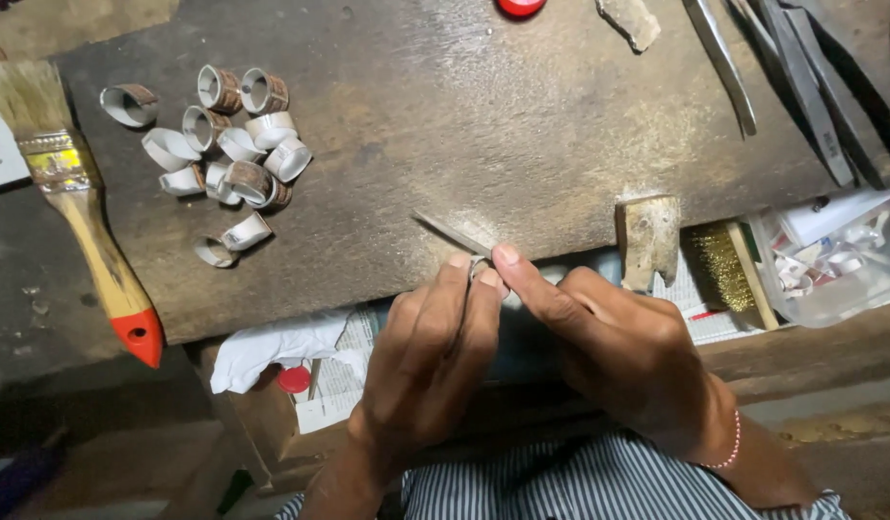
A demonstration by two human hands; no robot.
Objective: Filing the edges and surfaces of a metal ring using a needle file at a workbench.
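At the near edge of the bench [484, 125], the left hand [431, 361] has its grip clamped on a small metal ring [477, 269]. The right hand [618, 342] is closed on a thin file [452, 232], its finger pressing at the ring. Farther left lie a heap of rings [228, 154] and a paintbrush [74, 197]; tools [801, 87] lie far right.

Roughly thirteen metal rings [223, 154], one paintbrush [74, 193]

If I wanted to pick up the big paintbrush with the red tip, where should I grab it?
Probably around the middle of the wooden paintbrush handle, coming down from above. It lies flat on the workbench, bristles pointing away, with bare space on both sides for fingers.
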